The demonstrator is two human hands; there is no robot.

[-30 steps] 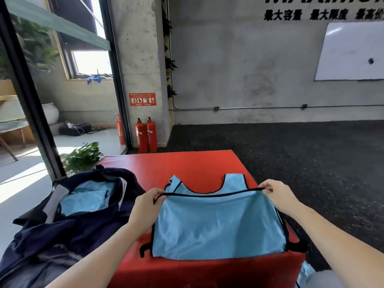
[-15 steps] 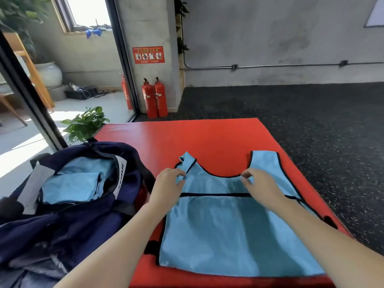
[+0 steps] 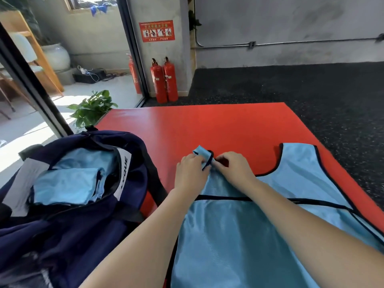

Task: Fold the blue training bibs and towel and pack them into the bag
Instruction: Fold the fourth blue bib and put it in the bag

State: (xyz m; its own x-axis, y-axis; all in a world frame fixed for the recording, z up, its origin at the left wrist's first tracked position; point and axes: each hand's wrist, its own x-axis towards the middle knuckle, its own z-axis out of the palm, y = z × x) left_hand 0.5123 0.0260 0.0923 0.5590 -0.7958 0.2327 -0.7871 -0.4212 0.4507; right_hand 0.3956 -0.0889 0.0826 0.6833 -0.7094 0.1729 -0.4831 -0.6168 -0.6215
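Blue training bib (image 3: 259, 229) lies flat on the red mat (image 3: 207, 125); your left hand (image 3: 190, 173) and right hand (image 3: 233, 168) pinch its curled shoulder strap (image 3: 204, 155). Flatten it first; the navy bag (image 3: 68, 215) waits at nine o'clock.

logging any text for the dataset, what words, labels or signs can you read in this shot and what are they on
"VQUE": black letters on the white label inside the open navy bag; its start is hidden by the bag's fold.
Red sign on the concrete pillar: four small pictures with lines of text, too small to read.
Fire extinguishers: small white tags, unreadable.
Blue bib: no text visible.
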